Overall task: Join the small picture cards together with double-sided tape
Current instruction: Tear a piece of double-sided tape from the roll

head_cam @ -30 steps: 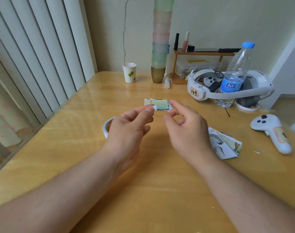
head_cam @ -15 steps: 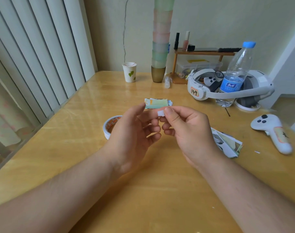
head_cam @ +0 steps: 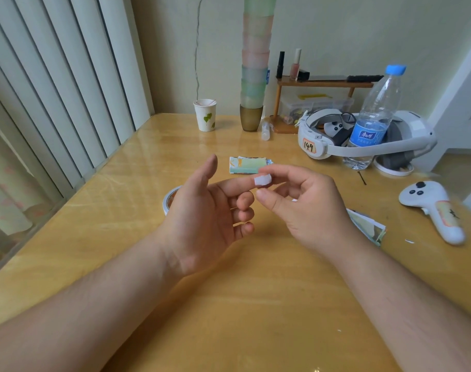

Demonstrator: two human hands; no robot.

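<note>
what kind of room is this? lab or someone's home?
Probably a home room, not a lab: a wooden table by vertical blinds, a small shelf with cosmetics, and stacked plastic cups. The VR headset and controller suggest a recording setup.

Open wooden table (head_cam: 237, 312) in front, between and beneath both forearms; bare stretch along the left edge beside the vertical blinds (head_cam: 54, 98); tape roll (head_cam: 170, 200) tucked behind the left hand (head_cam: 202, 218); joined cards (head_cam: 247, 165) flat just beyond the fingertips; loose card pile (head_cam: 368, 226) close behind the right hand (head_cam: 304, 208); controller (head_cam: 433, 210) further right; back right crowded by headset (head_cam: 363, 146), water bottle (head_cam: 374, 122) and small shelf (head_cam: 323, 84); paper cup (head_cam: 205, 114) and tall cup stack (head_cam: 254, 63) against the back wall.
</note>
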